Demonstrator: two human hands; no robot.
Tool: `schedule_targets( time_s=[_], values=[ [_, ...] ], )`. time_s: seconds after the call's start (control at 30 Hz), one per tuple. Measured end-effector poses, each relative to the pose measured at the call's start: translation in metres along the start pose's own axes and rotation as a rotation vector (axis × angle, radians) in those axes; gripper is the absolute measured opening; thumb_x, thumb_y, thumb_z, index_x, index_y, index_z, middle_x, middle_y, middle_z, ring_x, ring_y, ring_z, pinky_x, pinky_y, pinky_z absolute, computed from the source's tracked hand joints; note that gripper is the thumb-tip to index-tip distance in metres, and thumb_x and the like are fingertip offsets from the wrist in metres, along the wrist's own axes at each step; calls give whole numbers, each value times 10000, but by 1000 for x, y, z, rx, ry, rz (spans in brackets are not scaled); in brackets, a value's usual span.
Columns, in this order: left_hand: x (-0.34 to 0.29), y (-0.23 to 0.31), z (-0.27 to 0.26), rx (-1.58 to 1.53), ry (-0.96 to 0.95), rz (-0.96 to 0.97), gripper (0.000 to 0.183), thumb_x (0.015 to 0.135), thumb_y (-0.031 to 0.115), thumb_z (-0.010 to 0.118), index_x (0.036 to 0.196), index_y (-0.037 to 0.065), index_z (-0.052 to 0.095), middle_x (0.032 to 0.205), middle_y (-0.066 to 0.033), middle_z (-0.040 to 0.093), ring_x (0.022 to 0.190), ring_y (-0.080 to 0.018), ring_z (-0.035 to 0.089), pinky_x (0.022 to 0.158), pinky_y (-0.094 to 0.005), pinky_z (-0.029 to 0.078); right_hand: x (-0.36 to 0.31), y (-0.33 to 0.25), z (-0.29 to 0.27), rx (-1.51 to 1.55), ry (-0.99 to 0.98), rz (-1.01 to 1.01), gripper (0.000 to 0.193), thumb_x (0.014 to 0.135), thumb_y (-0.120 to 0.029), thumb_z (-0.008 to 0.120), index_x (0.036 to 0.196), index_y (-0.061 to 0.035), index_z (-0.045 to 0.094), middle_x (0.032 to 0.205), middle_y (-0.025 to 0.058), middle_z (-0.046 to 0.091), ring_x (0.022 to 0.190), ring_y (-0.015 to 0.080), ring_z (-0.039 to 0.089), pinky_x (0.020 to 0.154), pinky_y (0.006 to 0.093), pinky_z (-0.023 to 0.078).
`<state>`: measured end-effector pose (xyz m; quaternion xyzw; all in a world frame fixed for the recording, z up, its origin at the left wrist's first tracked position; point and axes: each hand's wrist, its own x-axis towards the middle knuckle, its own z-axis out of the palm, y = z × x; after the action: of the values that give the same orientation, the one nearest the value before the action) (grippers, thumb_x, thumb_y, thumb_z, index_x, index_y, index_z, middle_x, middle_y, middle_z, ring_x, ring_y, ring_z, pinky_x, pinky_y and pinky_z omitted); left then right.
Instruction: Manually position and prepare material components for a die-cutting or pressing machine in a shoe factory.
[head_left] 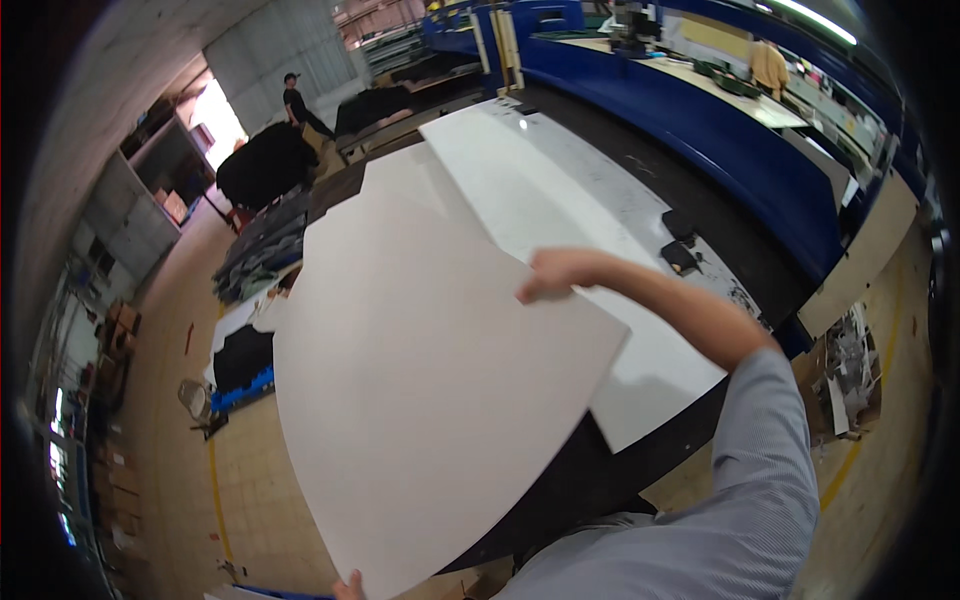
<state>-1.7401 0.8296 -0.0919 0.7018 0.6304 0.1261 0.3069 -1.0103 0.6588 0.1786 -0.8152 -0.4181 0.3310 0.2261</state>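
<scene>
A large pale sheet [410,370], cut with curved edges and stepped notches, spreads across the middle of the view. My right hand [562,273] is closed over its right edge, the arm reaching in from the right. Down at the sheet's lower tip, only a thumb and a bit of my left hand [350,586] show, gripping the edge; the other fingers are hidden. Partly beneath the sheet, a white board [650,395] lies on a dark table [560,490]. Small black scraps [680,245] rest on the board's right side.
A long blue machine [700,130] runs behind the table. Dark material is stacked [262,245] at the left, near a blue pallet [245,388]. One person [295,105] stands at the far left, another [769,68] beyond the machine. A scrap-filled box [850,375] stands at the right.
</scene>
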Motion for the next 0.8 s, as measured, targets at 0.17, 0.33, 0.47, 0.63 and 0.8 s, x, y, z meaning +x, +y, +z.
schedule_targets(
  time_s=[0.17, 0.33, 0.47, 0.63, 0.8],
  values=[
    [-102, 163, 120, -182, 124, -99, 556, 813, 411, 682, 1160, -17, 611, 1097, -226, 637, 948, -304, 611, 859, -461, 446, -48, 0, -146, -1, 54, -222, 457, 723, -332, 731, 943, 61, 660, 832, 138, 652, 749, 220, 612, 665, 321, 477],
    [-82, 316, 201, -487, -23, 347, 293, 834, 180, 640, 939, -93, 645, 817, -97, 667, 751, -144, 588, 706, -320, 479, -99, 97, -279, -465, 258, -251, 471, 750, -417, 709, 768, 52, 663, 719, 139, 633, 662, 188, 585, 586, 350, 440],
    [-28, 478, 239, -480, 14, 511, 350, 853, 266, 638, 783, -77, 633, 659, -83, 612, 632, -132, 503, 583, -351, 433, -138, 231, -349, -472, 411, 104, 399, 745, -366, 705, 751, 30, 660, 680, 123, 627, 648, 203, 602, 602, 351, 471],
    [37, 572, 274, -360, -149, 531, 437, 847, 319, 643, 562, 5, 535, 515, -1, 428, 530, -101, 354, 460, -332, 297, -167, 323, -261, -803, 930, 224, 261, 800, -173, 584, 1033, -64, 629, 967, 167, 659, 884, 289, 638, 819, 451, 483],
    [53, 527, 262, -443, -199, 433, 384, 830, 316, 667, 599, 27, 565, 542, 14, 476, 515, -81, 402, 452, -300, 306, -201, 300, -32, 239, -7, -250, 327, 889, -331, 619, 1115, -98, 659, 1074, 68, 671, 1009, 188, 611, 907, 334, 461]
  ],
)
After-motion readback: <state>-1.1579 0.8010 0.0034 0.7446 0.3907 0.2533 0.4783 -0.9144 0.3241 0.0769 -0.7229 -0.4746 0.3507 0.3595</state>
